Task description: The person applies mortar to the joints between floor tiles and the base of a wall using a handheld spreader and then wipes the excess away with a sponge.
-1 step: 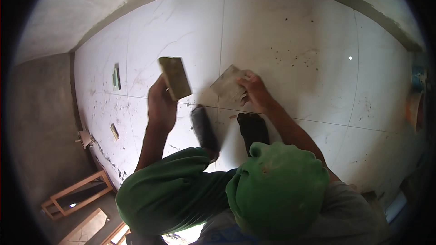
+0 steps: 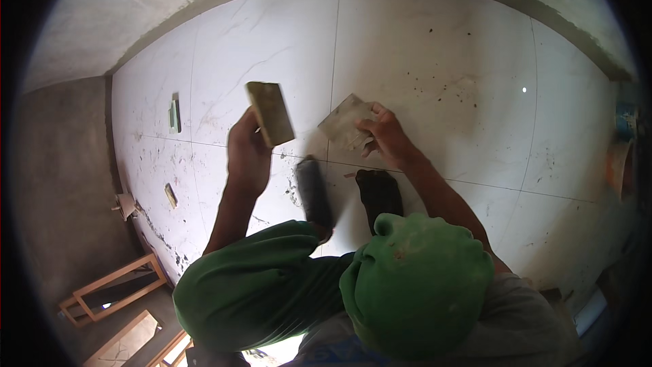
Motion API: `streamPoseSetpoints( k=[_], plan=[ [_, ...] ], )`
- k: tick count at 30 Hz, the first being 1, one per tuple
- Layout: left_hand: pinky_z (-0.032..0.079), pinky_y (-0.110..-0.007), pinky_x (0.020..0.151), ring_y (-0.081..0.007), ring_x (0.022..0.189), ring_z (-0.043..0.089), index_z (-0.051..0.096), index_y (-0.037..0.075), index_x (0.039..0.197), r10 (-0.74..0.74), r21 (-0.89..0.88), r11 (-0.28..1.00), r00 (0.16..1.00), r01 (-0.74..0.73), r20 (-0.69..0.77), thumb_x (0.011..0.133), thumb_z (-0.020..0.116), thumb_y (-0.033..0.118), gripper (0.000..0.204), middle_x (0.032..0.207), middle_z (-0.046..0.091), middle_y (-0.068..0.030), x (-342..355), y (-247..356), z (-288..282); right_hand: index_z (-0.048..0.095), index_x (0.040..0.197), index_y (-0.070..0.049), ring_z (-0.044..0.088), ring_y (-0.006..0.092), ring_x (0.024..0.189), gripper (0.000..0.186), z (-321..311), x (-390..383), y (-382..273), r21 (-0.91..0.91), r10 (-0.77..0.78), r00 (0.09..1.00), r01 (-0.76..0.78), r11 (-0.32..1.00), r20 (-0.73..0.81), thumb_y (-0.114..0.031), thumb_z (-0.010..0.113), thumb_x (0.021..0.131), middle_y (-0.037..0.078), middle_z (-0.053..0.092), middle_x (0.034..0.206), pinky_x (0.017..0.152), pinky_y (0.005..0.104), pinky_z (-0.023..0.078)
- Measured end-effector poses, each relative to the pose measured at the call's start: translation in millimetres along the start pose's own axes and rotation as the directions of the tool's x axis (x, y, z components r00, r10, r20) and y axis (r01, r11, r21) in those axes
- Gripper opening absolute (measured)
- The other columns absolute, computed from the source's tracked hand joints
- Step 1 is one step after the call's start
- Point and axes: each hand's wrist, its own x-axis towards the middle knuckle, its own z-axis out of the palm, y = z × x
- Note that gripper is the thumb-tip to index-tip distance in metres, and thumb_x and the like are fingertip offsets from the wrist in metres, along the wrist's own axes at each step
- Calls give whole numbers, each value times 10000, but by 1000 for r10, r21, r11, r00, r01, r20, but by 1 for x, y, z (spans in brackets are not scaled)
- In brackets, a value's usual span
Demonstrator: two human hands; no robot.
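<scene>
My left hand (image 2: 248, 153) is closed on the edge of a thick, rectangular olive-brown block (image 2: 273, 114) and holds it raised over the floor; its exact kind cannot be told. In my right hand (image 2: 388, 137) a thin, square, greyish plate (image 2: 343, 122) is pinched near its right corner, with the thumb on top. The plate is smudged and tilted, its far corner pointing away from me. The block and the plate are apart, one on each side of a floor joint. Some of the left fingers are hidden behind the block.
Large white marbled floor tiles (image 2: 272, 34) carry dark crumbs and smudges. Small pieces (image 2: 174, 114) lie at the left, near a grey wall (image 2: 61, 163). Wooden frames (image 2: 119, 289) stand at the lower left. A blue container (image 2: 625, 119) and an orange one (image 2: 617, 163) stand far right.
My left hand and the block have shifted slightly to the right. The right hand and the plate have moved a little the same way. Both grips stay the same.
</scene>
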Motion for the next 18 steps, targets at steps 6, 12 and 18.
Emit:
streamPoseSetpoints(
  k=[6,12,18],
  plan=[
    [594,-355,867,-164,1034,688,675,7,1226,-235,-456,847,962,273,139,1056,584,122,224,1110,690,-68,17,-1,44,648,1117,11,686,150,738,250,42,-31,-60,-434,-360,922,267,860,-145,-96,689,895,108,711,898,587,309,548],
    [601,-353,822,-184,998,685,630,-39,1343,-68,-242,962,967,130,246,1082,616,369,484,1101,689,-92,43,-37,98,692,880,51,581,123,634,224,52,-48,-59,-692,-537,819,270,670,-200,-172,677,895,79,666,716,590,356,483],
    [574,-363,833,-207,957,695,655,-91,1291,-123,-336,902,906,273,404,1061,626,371,517,1072,727,-158,53,-54,137,693,893,45,574,114,692,235,27,-102,-79,-646,-434,800,77,759,-415,-184,661,934,66,644,716,651,357,492]
  ],
)
